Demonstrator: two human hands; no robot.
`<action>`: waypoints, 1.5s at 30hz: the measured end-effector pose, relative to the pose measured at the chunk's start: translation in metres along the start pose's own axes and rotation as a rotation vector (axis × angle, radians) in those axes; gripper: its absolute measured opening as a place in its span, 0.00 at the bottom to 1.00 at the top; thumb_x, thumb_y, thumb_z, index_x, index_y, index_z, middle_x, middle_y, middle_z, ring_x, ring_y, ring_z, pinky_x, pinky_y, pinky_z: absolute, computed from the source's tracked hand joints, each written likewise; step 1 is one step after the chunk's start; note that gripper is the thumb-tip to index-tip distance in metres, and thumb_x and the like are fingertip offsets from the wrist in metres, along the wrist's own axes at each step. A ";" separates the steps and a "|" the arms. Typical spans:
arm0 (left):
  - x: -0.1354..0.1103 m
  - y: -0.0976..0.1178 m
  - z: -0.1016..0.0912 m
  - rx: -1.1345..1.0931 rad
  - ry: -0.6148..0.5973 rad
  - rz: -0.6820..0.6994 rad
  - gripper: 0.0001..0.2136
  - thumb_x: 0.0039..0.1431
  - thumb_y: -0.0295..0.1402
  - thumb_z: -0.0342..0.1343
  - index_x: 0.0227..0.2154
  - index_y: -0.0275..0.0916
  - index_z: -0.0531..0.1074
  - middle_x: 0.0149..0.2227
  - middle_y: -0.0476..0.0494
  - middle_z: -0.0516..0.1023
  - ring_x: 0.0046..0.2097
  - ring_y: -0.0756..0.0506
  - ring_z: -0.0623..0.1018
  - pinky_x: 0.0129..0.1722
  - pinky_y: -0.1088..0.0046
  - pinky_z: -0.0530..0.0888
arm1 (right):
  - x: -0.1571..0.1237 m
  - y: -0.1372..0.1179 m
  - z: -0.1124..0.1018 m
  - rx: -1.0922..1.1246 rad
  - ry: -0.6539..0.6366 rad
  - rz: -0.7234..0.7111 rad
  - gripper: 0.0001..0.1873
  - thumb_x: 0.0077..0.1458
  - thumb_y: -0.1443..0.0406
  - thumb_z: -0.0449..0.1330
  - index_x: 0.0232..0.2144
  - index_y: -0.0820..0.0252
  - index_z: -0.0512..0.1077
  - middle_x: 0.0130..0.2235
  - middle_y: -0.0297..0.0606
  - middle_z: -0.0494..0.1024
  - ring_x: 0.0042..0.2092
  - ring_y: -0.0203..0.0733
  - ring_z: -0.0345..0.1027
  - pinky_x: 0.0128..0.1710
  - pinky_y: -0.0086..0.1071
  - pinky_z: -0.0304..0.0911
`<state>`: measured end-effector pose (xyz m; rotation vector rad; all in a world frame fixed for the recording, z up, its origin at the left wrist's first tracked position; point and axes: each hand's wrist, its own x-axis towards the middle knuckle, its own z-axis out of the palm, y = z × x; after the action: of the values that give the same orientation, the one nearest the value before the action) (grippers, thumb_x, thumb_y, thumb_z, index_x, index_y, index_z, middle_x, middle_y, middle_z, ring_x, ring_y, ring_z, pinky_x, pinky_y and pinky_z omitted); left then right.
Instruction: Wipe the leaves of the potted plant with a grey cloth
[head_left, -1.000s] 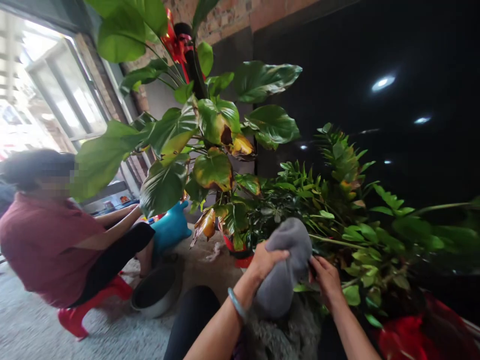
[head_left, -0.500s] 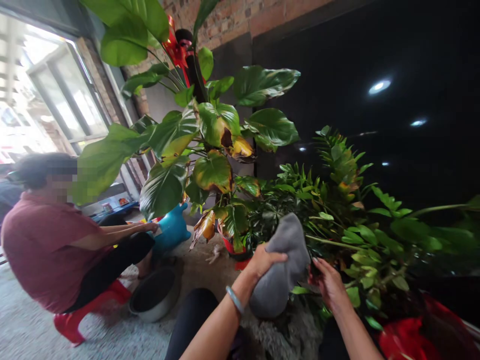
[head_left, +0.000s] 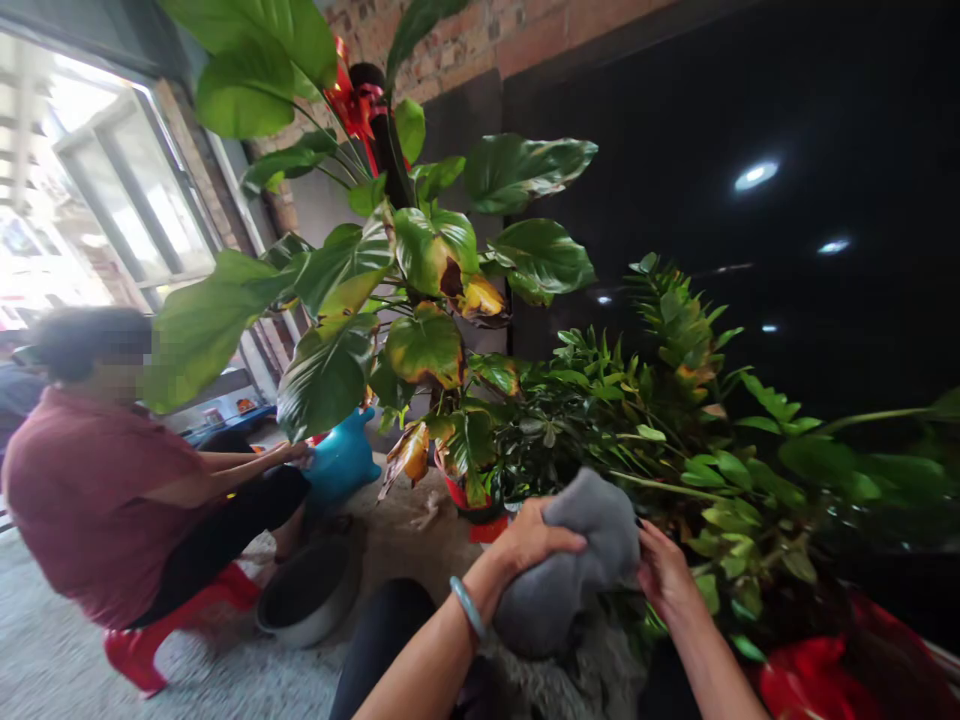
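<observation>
Cloth (head_left: 581, 530), grey and bunched, has dropped lower than a moment ago, to six o'clock below the small-leaved plant (head_left: 675, 400). Left hand (head_left: 532, 540) clutches its top with fingers curled over. The right hand (head_left: 664, 575) presses its three o'clock edge, grip unclear, so the wipe seems to have run down the stems.

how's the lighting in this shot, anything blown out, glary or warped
Head view: the glazed window at left is blown out to white; the glossy black wall panel stays nearly black, with round lamp reflections as glare; the wide lens tilts and bends straight lines near the edges; the soft grey cloth gripped by the left hand is evenly lit and fairly sharp.
</observation>
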<state>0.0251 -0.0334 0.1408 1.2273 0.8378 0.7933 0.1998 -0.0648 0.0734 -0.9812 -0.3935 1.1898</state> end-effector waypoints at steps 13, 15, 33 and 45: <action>0.016 0.018 -0.006 -0.100 0.217 0.145 0.21 0.24 0.34 0.71 0.28 0.34 0.79 0.26 0.48 0.78 0.30 0.45 0.74 0.36 0.68 0.71 | 0.009 0.005 -0.010 0.028 0.017 0.000 0.20 0.22 0.61 0.74 0.17 0.56 0.67 0.15 0.29 0.71 0.16 0.35 0.62 0.16 0.31 0.64; -0.002 -0.003 -0.004 -0.015 0.088 0.024 0.18 0.24 0.34 0.71 0.25 0.35 0.78 0.23 0.50 0.76 0.28 0.46 0.73 0.34 0.68 0.70 | 0.010 0.006 -0.013 0.026 0.025 -0.002 0.20 0.21 0.61 0.74 0.17 0.57 0.68 0.14 0.29 0.70 0.15 0.35 0.61 0.15 0.30 0.61; -0.023 -0.020 -0.002 0.068 -0.135 -0.086 0.19 0.27 0.33 0.71 0.29 0.35 0.79 0.26 0.50 0.77 0.30 0.46 0.74 0.35 0.70 0.71 | 0.008 0.005 -0.014 0.022 0.016 -0.029 0.18 0.22 0.61 0.72 0.21 0.56 0.72 0.18 0.31 0.74 0.20 0.42 0.68 0.19 0.34 0.64; 0.002 -0.002 0.003 0.033 0.038 0.043 0.20 0.25 0.33 0.70 0.28 0.35 0.78 0.25 0.50 0.76 0.30 0.46 0.73 0.34 0.71 0.70 | 0.006 0.001 -0.011 0.044 0.046 0.005 0.19 0.19 0.64 0.73 0.18 0.55 0.69 0.15 0.27 0.72 0.17 0.37 0.64 0.18 0.32 0.64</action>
<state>0.0285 -0.0333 0.1393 1.2666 0.8613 0.8426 0.2089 -0.0640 0.0652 -0.9700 -0.3277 1.1740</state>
